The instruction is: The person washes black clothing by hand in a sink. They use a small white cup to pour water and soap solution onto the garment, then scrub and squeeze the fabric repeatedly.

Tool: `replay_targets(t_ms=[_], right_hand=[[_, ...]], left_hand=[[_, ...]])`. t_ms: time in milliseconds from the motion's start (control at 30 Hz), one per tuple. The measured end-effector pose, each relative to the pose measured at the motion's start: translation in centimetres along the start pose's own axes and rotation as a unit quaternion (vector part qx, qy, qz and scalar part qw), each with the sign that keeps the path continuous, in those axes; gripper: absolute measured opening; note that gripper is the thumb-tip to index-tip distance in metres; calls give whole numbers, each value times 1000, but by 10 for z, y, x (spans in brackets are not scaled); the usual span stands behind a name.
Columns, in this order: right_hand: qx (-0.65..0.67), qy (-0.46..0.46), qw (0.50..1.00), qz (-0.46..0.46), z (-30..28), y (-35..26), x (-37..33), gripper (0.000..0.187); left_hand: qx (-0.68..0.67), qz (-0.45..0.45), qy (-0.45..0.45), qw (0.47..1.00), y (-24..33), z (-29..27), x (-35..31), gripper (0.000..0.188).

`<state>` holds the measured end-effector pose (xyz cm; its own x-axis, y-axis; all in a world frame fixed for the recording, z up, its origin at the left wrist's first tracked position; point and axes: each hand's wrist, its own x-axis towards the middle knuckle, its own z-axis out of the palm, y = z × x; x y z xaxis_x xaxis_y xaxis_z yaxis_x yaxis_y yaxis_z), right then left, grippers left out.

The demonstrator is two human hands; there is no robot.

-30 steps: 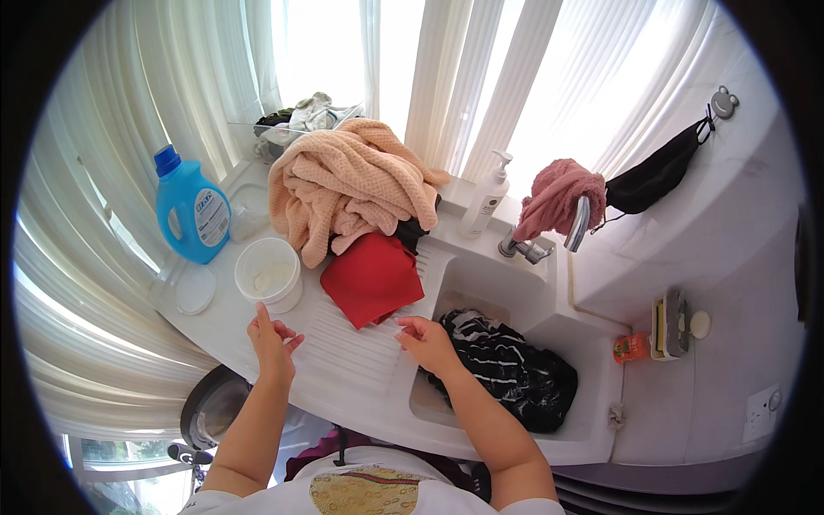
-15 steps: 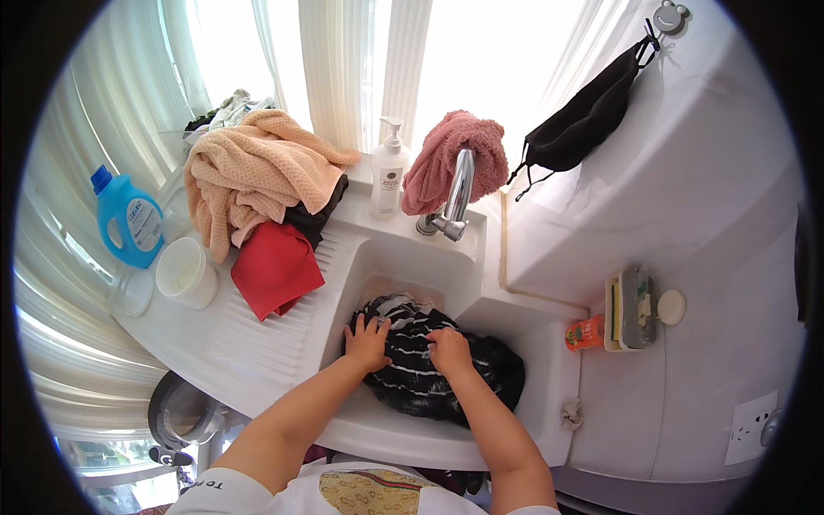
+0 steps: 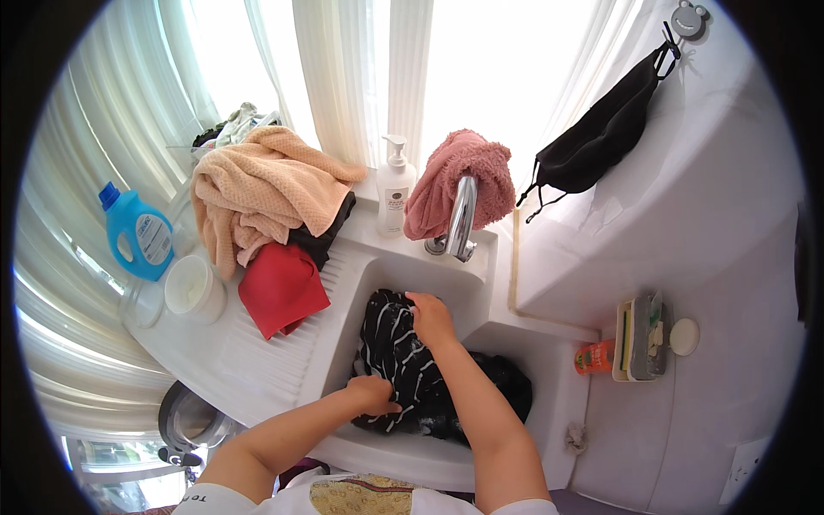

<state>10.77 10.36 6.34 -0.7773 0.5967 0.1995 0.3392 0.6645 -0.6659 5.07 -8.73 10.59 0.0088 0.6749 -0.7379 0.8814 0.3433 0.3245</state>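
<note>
Right hand [image 3: 432,321] pinching far edge of black, white-striped fabric garment [image 3: 416,371] lying in white angular sink basin [image 3: 422,276]; left hand [image 3: 371,395] curling against near side, grip unclear; basin walls likely containing soft bundle.

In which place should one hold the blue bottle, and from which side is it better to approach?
Probably best by the handle of the blue bottle, coming from the person's left: the loop lies on that side, with an opening through it, while the white tub stands close on the right.
</note>
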Motion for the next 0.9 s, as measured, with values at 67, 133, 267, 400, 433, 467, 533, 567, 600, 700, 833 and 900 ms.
replay_targets(t_ms=[67,133,267,400,433,467,533,567,600,700,833,900], right_hand=[[-96,-23,994,50,4,13,-23,40],[-134,-170,961,173,-4,-3,-47,56],[-181,-243,925,229,6,-11,-80,66],[-77,-165,964,196,-5,-6,-79,39],[-49,-111,976,181,-9,-3,-74,33],[-21,-56,984,168,-17,-6,-65,28],[-32,-26,985,170,-33,-11,-38,27],[-34,3,987,157,-35,-11,-25,26],[-34,30,989,142,-32,-12,-20,25],[-68,5,984,166,-4,24,-11,35],[-212,-269,906,249,44,30,-27,62],[-222,-311,886,263,66,32,-40,60]], left_hand=[[-13,-59,101,993,1,-17,8,48],[-47,-85,220,971,-11,-22,35,47],[143,2,461,876,-39,-12,102,57],[116,-61,212,968,-50,-26,127,53],[131,-104,155,974,-48,-27,132,52],[98,-110,93,985,-43,-33,129,50],[33,-122,-33,991,-35,-49,111,45],[-16,-122,-9,992,-30,-63,98,41],[-38,-142,29,989,-30,-71,93,43],[-58,-168,140,974,-33,-80,91,51],[1,-113,197,974,-41,-33,123,66],[49,-96,202,973,-46,-7,140,67]])
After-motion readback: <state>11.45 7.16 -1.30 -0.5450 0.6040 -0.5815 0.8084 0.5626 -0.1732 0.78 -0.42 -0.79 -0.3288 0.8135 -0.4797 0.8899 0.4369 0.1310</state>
